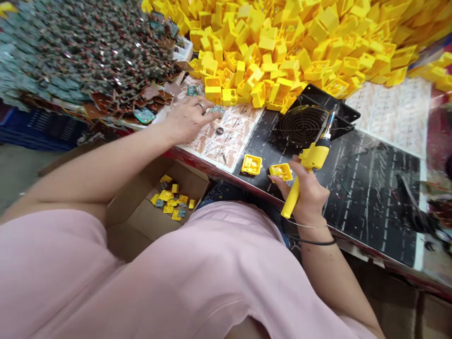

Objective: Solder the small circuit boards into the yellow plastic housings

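Observation:
My left hand (190, 117) is over the pale patterned sheet at the left of the bench, fingers stretched out. Its fingertips are at a small green circuit board (216, 109); whether they grip it I cannot tell. In my right hand (310, 197) is a yellow gun-shaped soldering iron (314, 156), tip pointing up and away. The thumb and a finger of that hand also touch an open yellow plastic case (281, 172) on the black mat. Left of it lies a second open yellow case (252, 165), apart from both hands.
A heap of yellow cases (268, 42) covers the back. Piled circuit boards (106, 52) fill the left. A black fan (303, 123) stands behind the black mat (367, 202). Below the bench edge, a cardboard box (141, 228) holds several yellow pieces. Dark scissors-like handles (416, 212) lie right.

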A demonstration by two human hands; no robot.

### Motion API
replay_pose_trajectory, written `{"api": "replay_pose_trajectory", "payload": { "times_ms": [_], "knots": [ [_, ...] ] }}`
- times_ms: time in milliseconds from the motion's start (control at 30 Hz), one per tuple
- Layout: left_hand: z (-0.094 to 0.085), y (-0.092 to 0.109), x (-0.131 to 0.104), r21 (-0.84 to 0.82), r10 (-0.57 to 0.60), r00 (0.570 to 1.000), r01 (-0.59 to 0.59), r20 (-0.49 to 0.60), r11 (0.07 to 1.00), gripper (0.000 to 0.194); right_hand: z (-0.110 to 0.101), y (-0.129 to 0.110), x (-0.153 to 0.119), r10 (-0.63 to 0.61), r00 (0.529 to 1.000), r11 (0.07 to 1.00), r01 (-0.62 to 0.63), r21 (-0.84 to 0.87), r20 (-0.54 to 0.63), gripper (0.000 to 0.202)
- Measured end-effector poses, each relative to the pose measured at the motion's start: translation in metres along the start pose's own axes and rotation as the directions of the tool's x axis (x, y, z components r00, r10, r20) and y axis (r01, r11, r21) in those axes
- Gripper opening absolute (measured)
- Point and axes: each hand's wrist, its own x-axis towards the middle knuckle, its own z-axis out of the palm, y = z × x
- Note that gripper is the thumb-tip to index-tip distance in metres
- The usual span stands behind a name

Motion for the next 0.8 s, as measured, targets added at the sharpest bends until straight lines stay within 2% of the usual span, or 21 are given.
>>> {"api": "replay_pose_trajectory", "payload": {
  "times_ms": [67, 167, 267, 400, 467, 567, 700, 800],
  "knots": [
    [-0.001, -0.015, 0.008, 0.014, 0.039, 0.997, -0.040, 0.073, 0.999, 0.036, -0.013, 0.010, -0.002, -0.052, 0.997, 0.998, 0.054, -0.029, 0.049, 0.042],
    [-0.001, -0.015, 0.019, -0.036, 0.045, 0.995, -0.041, 0.094, 0.999, 0.041, -0.027, 0.022, -0.003, -0.130, 0.977, 0.991, 0.131, 0.006, 0.167, 0.043],
    [-0.002, -0.003, 0.026, -0.062, 0.005, 0.996, 0.001, 0.093, 0.998, 0.040, -0.027, 0.029, 0.001, -0.178, 0.938, 0.979, 0.138, 0.151, 0.296, 0.042],
    [-0.003, 0.026, 0.023, -0.128, -0.040, 0.993, 0.054, 0.109, 0.990, 0.033, -0.011, 0.034, 0.007, -0.243, 0.872, 0.952, 0.132, 0.274, 0.424, 0.037],
    [-0.003, 0.045, 0.017, -0.231, -0.009, 0.995, 0.031, 0.095, 0.973, 0.034, -0.002, 0.035, 0.009, -0.254, 0.877, 0.958, 0.169, 0.232, 0.408, 0.032],
    [-0.001, 0.069, 0.009, -0.397, -0.023, 0.999, 0.036, 0.036, 0.917, 0.032, 0.007, 0.030, 0.012, -0.228, 0.927, 0.972, 0.197, 0.131, 0.298, 0.032],
    [0.003, 0.089, 0.001, -0.525, -0.154, 0.988, 0.148, 0.031, 0.838, 0.026, 0.015, 0.015, 0.020, -0.281, 0.945, 0.936, 0.231, 0.265, 0.167, 0.042],
    [0.001, 0.094, -0.001, -0.555, -0.200, 0.979, 0.192, 0.046, 0.809, 0.024, 0.026, 0.003, 0.025, -0.306, 0.930, 0.915, 0.228, 0.332, 0.206, 0.039]
  ]
}}
